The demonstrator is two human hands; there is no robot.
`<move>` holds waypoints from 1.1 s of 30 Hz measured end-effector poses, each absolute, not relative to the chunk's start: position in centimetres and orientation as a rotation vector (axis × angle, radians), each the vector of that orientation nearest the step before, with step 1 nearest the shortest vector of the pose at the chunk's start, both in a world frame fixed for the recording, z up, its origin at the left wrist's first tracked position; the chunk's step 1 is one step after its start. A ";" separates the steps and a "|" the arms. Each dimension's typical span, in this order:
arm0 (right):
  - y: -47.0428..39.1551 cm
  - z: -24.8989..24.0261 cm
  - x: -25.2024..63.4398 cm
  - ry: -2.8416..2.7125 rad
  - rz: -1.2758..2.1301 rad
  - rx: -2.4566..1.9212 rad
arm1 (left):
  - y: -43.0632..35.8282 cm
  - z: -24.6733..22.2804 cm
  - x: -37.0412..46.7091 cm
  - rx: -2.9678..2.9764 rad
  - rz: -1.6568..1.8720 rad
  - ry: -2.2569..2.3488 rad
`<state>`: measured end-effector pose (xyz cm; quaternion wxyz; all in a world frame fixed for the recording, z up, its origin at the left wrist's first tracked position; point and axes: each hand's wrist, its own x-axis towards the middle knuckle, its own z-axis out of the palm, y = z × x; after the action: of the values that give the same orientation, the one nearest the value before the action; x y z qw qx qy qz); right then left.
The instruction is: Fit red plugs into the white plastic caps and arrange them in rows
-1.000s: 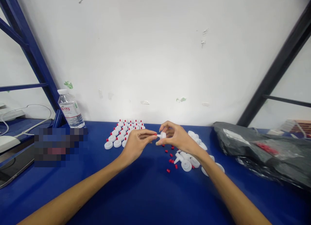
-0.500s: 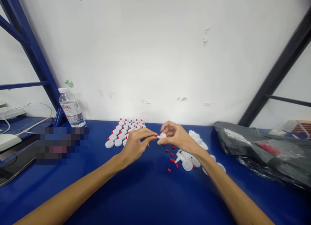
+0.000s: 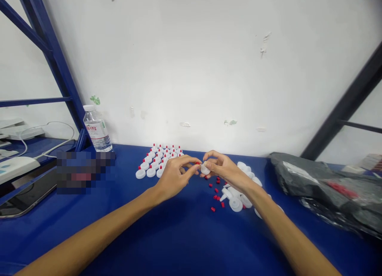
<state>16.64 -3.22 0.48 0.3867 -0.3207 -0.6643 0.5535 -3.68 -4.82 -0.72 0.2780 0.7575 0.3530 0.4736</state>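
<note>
My left hand (image 3: 175, 175) pinches a small red tip cap (image 3: 197, 163) between thumb and fingertips. In my right hand (image 3: 224, 168) is a white nozzle cap (image 3: 205, 169), its round base tilted toward me; its spout is mostly hidden. The red and white parts meet between the two hands, above the table. Rows of white nozzle caps with red tips (image 3: 151, 172) stand upright beyond and left of my left hand. Under and beside my right forearm lies a loose pile of white nozzle caps (image 3: 236, 204), with several loose red tip caps (image 3: 213, 209) scattered at its left.
A water bottle (image 3: 98, 129) stands at the back left by the blue frame (image 3: 56, 61). A dark tablet-like device (image 3: 26, 196) and a blurred-out patch lie left. On the right sits a dark plastic bag (image 3: 322, 188). The white wall (image 3: 191, 69) closes off the blue table's back (image 3: 167, 236).
The white nozzle cap has turned in my right fingers, so its round base now faces me more. My hands stay together; the whole view has shifted slightly.
</note>
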 end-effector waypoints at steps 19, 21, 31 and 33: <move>-2.4 1.5 17.5 -1.524 0.969 -1.047 | -3.9 -0.6 -5.0 2.653 0.719 1.552; -2.6 1.6 17.5 -1.519 0.953 -1.039 | -3.8 -1.1 -5.2 2.681 0.583 1.639; -2.5 1.6 17.7 -1.562 0.877 -1.065 | -3.1 -1.4 -5.7 2.726 0.414 1.869; -2.5 1.7 18.0 -1.605 0.761 -1.143 | -3.0 -1.5 -5.8 2.733 0.393 1.904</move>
<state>17.95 -2.52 1.74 0.4924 -0.4710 -0.6614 0.3135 -5.78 -3.03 -1.49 -0.1062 0.8103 0.5645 0.1166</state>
